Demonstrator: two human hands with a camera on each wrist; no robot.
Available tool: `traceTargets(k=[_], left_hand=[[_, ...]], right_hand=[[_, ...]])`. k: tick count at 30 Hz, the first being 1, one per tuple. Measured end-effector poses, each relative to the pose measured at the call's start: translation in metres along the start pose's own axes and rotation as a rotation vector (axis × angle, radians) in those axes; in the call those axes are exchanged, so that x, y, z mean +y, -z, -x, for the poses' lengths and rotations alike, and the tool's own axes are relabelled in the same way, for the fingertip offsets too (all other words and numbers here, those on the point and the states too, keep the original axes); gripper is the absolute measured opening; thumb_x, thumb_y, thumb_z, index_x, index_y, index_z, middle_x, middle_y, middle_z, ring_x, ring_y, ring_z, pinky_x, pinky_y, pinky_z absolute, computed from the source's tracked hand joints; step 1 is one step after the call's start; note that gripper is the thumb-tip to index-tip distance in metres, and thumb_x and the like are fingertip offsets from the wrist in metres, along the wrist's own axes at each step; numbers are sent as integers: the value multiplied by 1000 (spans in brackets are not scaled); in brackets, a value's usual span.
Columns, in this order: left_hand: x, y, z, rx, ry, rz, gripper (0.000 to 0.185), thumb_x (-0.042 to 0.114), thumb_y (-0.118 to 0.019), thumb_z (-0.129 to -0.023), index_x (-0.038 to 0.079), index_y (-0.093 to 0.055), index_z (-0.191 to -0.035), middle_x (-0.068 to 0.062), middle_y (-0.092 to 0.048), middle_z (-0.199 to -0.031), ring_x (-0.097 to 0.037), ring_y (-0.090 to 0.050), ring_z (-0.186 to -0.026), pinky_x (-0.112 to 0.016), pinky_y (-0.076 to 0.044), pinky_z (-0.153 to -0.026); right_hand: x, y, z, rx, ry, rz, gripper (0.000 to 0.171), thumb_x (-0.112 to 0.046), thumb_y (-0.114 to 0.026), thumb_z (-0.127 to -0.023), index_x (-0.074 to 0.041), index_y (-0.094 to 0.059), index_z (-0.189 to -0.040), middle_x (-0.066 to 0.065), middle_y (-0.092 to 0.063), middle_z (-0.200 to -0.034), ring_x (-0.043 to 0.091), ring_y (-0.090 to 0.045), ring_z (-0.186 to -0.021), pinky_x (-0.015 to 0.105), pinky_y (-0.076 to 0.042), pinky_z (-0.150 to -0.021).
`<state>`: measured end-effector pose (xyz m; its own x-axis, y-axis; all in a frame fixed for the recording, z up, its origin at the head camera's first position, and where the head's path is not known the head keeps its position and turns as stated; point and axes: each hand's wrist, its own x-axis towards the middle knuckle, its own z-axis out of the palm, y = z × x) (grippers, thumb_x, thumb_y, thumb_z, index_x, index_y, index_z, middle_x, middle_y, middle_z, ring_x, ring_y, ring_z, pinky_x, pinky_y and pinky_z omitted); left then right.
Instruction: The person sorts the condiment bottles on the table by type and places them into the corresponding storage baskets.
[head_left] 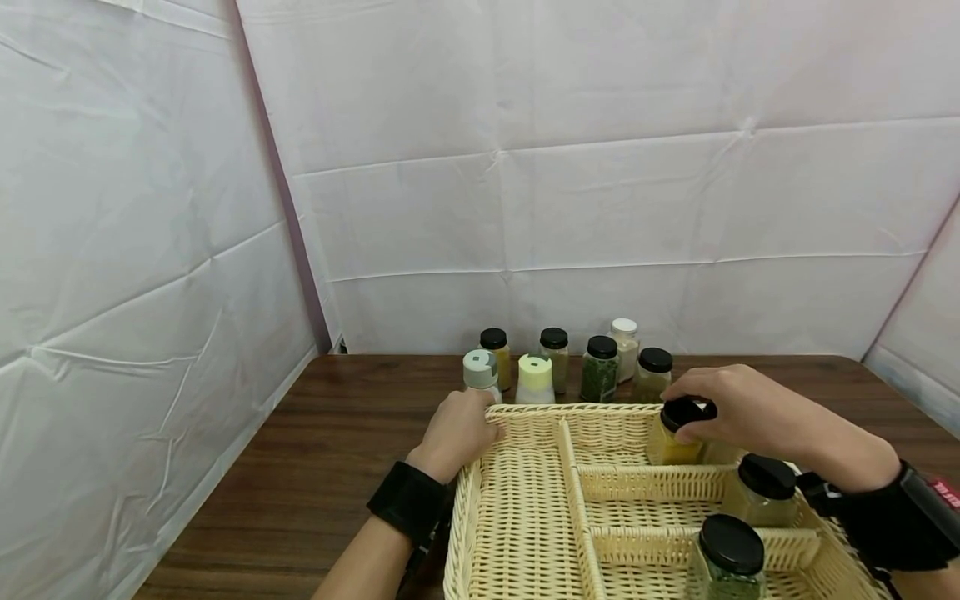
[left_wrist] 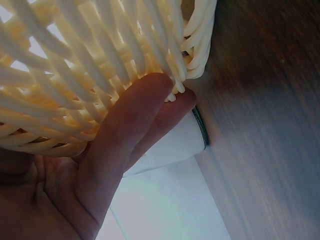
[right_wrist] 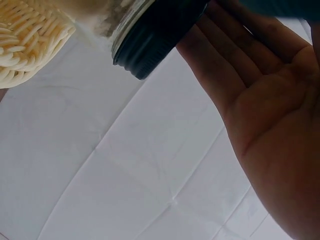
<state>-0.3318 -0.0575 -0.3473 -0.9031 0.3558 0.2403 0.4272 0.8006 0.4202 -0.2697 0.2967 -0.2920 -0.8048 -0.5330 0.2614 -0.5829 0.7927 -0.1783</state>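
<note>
The right hand [head_left: 738,408] grips the black lid of a yellow-filled glass spice jar [head_left: 672,435], set in the far right compartment of the cream wicker basket [head_left: 525,500]. The left hand [head_left: 457,433] steadies the basket's far left corner, fingers resting straight. Judged step: placing; release should follow, once the jar stands settled.

The head view looks forward and down from above both hands, taking in the cream woven wicker basket [head_left: 525,500] on the dark wooden surface [head_left: 315,467]. The left wrist view sits very close under the left hand [left_wrist: 100,165], facing the basket's wall [left_wrist: 75,75]. The right wrist view looks up past the right hand [right_wrist: 270,115] at the black-lidded jar of yellow powder [right_wrist: 150,35], which the head view shares [head_left: 675,433].
</note>
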Motion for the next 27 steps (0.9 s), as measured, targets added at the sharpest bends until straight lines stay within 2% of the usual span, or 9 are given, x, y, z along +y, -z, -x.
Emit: traceTargets(k=[7, 9, 15, 21, 27], left_hand=[[0, 1, 0, -1, -1, 4, 28, 9, -83, -92, -1, -75, -117, -17, -75, -102, -28, -72, -89, -40, -58, -76], [-1, 1, 1, 1, -4, 7, 28, 9, -82, -92, -2, -75, -117, -16, -75, -100, -25, -71, -84, -40, -57, -74], [-1, 1, 1, 1, -1, 13, 27, 8, -82, -92, -1, -75, -116, -16, -75, -100, -26, -71, -84, -40, -57, -73], [0, 2, 1, 0, 13, 13, 24, 8, -82, -92, -1, -75, -114, -15, -75, -101, -26, -71, -87, -40, -58, -74], [1, 0, 0, -4, 22, 20, 22, 7, -82, -92, 0, -75, -111, -15, -75, -100, -25, -71, -86, -40, -57, -75]], right_hand=[[-1, 0, -2, 5, 3, -11, 44, -27, -89, -87, -6, -75, -123, 9, -73, -120, 31, -73, -102, 46, -59, -80], [-1, 0, -2, 10, 7, -12, 44, -28, -88, -88, -6, -75, -123, 8, -73, -120, 30, -73, -102, 45, -59, -80], [-2, 0, -2, 31, 22, -14, 43, -31, -87, -88, -8, -75, -123, 5, -74, -118, 27, -73, -100, 42, -59, -78], [-5, 3, -2, 47, -19, -26, 45, -35, -85, -90, -8, -75, -124, 2, -75, -116, 25, -73, -100, 42, -59, -78], [-7, 6, 0, 94, -25, -47, 35, -28, -81, -96, -9, -75, -124, -3, -74, -112, 14, -72, -95, 35, -59, -76]])
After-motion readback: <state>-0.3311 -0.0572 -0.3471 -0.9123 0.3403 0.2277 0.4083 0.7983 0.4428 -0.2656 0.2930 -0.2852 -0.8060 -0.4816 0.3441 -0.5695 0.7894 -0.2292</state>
